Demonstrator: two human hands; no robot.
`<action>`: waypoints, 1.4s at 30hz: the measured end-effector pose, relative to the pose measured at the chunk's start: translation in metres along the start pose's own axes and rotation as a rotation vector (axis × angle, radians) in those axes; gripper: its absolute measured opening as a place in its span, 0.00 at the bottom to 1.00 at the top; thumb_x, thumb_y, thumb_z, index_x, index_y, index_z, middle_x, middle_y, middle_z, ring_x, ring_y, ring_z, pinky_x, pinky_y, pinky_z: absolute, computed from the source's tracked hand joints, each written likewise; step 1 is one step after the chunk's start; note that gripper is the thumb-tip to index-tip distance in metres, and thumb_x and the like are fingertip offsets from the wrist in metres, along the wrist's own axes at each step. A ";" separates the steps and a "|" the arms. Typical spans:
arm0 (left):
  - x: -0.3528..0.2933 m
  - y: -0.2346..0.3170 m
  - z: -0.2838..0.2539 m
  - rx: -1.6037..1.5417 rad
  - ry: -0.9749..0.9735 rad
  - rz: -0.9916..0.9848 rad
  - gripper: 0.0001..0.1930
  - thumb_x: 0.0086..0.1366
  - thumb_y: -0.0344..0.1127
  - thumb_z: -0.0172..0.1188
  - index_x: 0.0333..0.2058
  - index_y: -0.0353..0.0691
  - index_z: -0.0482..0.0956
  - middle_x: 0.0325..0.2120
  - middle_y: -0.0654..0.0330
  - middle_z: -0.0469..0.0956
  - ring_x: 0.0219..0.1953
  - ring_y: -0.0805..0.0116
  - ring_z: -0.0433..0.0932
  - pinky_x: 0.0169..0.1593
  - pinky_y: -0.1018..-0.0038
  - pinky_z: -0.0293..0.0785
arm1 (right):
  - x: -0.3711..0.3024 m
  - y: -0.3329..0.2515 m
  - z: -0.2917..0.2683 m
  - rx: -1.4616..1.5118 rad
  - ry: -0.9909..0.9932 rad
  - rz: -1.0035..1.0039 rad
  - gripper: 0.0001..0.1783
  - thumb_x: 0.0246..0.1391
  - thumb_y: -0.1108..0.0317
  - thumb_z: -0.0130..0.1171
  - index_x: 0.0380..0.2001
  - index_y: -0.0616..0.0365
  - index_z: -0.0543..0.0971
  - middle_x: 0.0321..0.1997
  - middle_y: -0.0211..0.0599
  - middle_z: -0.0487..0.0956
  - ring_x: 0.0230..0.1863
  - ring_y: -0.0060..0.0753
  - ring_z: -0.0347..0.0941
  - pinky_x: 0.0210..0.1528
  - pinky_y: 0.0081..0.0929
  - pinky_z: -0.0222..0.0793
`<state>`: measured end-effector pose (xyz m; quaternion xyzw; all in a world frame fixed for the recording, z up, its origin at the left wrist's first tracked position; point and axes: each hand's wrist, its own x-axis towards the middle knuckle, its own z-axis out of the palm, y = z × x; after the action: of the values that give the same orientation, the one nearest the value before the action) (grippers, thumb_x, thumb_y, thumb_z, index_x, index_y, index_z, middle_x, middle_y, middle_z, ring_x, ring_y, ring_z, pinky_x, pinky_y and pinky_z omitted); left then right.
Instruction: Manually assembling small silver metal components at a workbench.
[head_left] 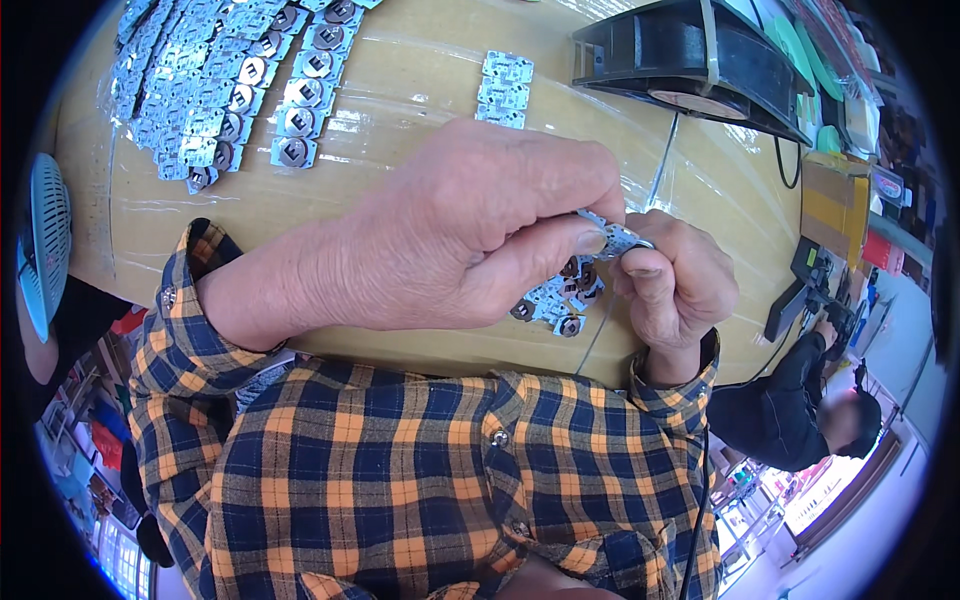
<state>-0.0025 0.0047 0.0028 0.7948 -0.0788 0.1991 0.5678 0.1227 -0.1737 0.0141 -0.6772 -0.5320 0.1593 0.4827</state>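
Note:
Over the near part of the table, my left hand [460, 230] pinches a small light-blue circuit board [618, 238] between thumb and forefinger. My right hand [680, 280] is closed at the board's right edge, its thumb and finger on a silvery round piece [642, 244] that looks like a coin cell. How far the cell sits in the board is hidden by my fingers. Below and partly behind my hands lies a loose pile of similar boards [548, 300], several with round cell holders. A short strip of joined boards [503, 90] lies beyond my left hand.
Overlapping rows of boards [215, 100] cover the far left of the table, with a single column [304, 110] beside them. A black bin-like container [680, 50] stands far right, near a cardboard box [836, 205]. A pale-blue fan [48, 235] is at the left edge. Another person [790, 415] sits at right.

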 end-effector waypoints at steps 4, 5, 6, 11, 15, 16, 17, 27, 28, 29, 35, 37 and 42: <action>-0.002 -0.001 0.003 -0.090 -0.023 -0.017 0.05 0.60 0.23 0.60 0.36 0.32 0.77 0.27 0.58 0.78 0.24 0.69 0.78 0.26 0.77 0.70 | 0.001 -0.003 0.001 -0.048 -0.064 0.005 0.11 0.52 0.67 0.65 0.22 0.62 0.78 0.18 0.37 0.74 0.17 0.35 0.71 0.20 0.26 0.63; -0.002 -0.001 0.002 -0.143 -0.056 -0.052 0.05 0.61 0.23 0.59 0.36 0.32 0.76 0.27 0.58 0.78 0.23 0.72 0.78 0.24 0.79 0.70 | 0.001 -0.003 0.001 -0.050 -0.064 0.006 0.11 0.52 0.67 0.65 0.22 0.62 0.78 0.18 0.37 0.74 0.17 0.35 0.71 0.20 0.26 0.63; -0.002 0.002 0.001 -0.144 -0.056 -0.051 0.05 0.61 0.23 0.59 0.36 0.32 0.76 0.27 0.58 0.78 0.23 0.72 0.78 0.24 0.79 0.70 | 0.000 -0.003 0.002 -0.076 -0.048 0.031 0.11 0.52 0.67 0.65 0.23 0.62 0.77 0.18 0.37 0.73 0.17 0.35 0.70 0.20 0.26 0.63; 0.000 0.008 0.000 -0.498 -0.027 -0.526 0.06 0.66 0.25 0.56 0.40 0.30 0.73 0.28 0.59 0.77 0.24 0.81 0.78 0.22 0.87 0.73 | 0.002 -0.003 0.001 -0.096 -0.074 0.038 0.10 0.53 0.69 0.64 0.25 0.63 0.76 0.18 0.38 0.71 0.17 0.36 0.68 0.20 0.28 0.62; -0.002 0.009 -0.001 -0.632 -0.031 -0.498 0.05 0.66 0.25 0.56 0.39 0.30 0.73 0.28 0.58 0.77 0.24 0.77 0.79 0.21 0.85 0.75 | -0.003 -0.016 -0.001 0.256 -0.066 0.285 0.13 0.61 0.66 0.56 0.26 0.64 0.74 0.17 0.34 0.72 0.13 0.26 0.65 0.17 0.22 0.60; -0.002 0.008 -0.001 -0.811 -0.032 -0.522 0.05 0.66 0.25 0.56 0.39 0.30 0.73 0.28 0.57 0.77 0.25 0.76 0.80 0.22 0.84 0.75 | -0.005 -0.017 -0.002 0.639 -0.079 0.541 0.15 0.64 0.64 0.53 0.26 0.65 0.74 0.17 0.32 0.72 0.12 0.21 0.63 0.16 0.20 0.60; -0.002 0.007 -0.001 -0.990 -0.033 -0.544 0.05 0.66 0.25 0.56 0.38 0.30 0.73 0.28 0.57 0.77 0.26 0.75 0.81 0.22 0.84 0.76 | -0.004 -0.014 0.000 0.641 -0.080 0.540 0.15 0.64 0.64 0.53 0.26 0.65 0.74 0.17 0.32 0.72 0.12 0.21 0.63 0.16 0.20 0.60; -0.006 0.001 0.009 -0.649 0.121 -0.258 0.10 0.64 0.20 0.55 0.44 0.28 0.75 0.32 0.55 0.77 0.31 0.72 0.81 0.30 0.81 0.80 | 0.001 -0.012 0.011 0.560 0.044 0.524 0.19 0.68 0.60 0.45 0.24 0.60 0.67 0.11 0.27 0.63 0.09 0.15 0.55 0.11 0.16 0.53; -0.006 0.002 0.007 -0.403 0.117 -0.176 0.10 0.62 0.19 0.56 0.43 0.28 0.75 0.33 0.55 0.77 0.31 0.73 0.81 0.31 0.82 0.79 | 0.001 -0.012 0.010 0.560 0.045 0.522 0.19 0.68 0.60 0.45 0.24 0.60 0.67 0.11 0.27 0.63 0.09 0.15 0.55 0.11 0.16 0.53; -0.006 0.002 0.006 -0.157 0.112 -0.094 0.11 0.60 0.17 0.57 0.42 0.29 0.76 0.33 0.55 0.77 0.31 0.73 0.80 0.31 0.82 0.79 | 0.000 -0.011 0.010 0.557 0.028 0.514 0.19 0.68 0.61 0.45 0.23 0.61 0.67 0.11 0.27 0.63 0.09 0.16 0.55 0.11 0.16 0.53; -0.006 -0.001 0.009 0.066 0.201 0.087 0.14 0.55 0.17 0.62 0.41 0.31 0.78 0.32 0.56 0.78 0.28 0.70 0.78 0.29 0.80 0.73 | -0.001 -0.009 0.008 0.576 -0.003 0.486 0.20 0.67 0.61 0.46 0.23 0.61 0.67 0.12 0.27 0.63 0.09 0.16 0.56 0.11 0.16 0.53; -0.005 -0.002 0.009 0.078 0.223 0.087 0.14 0.54 0.17 0.62 0.41 0.32 0.78 0.31 0.56 0.79 0.28 0.69 0.78 0.29 0.79 0.72 | -0.002 -0.009 0.009 0.566 0.012 0.494 0.20 0.67 0.60 0.45 0.23 0.61 0.67 0.11 0.27 0.62 0.09 0.16 0.56 0.11 0.16 0.53; -0.003 -0.001 0.006 0.104 0.213 0.104 0.14 0.52 0.18 0.63 0.39 0.33 0.78 0.30 0.56 0.79 0.28 0.69 0.78 0.28 0.77 0.71 | -0.003 -0.010 0.009 0.556 0.029 0.488 0.19 0.67 0.61 0.46 0.24 0.62 0.68 0.12 0.27 0.63 0.09 0.16 0.55 0.11 0.17 0.54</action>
<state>-0.0036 -0.0006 -0.0014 0.7925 -0.0484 0.3155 0.5197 0.1090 -0.1725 0.0172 -0.6292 -0.2844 0.3987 0.6035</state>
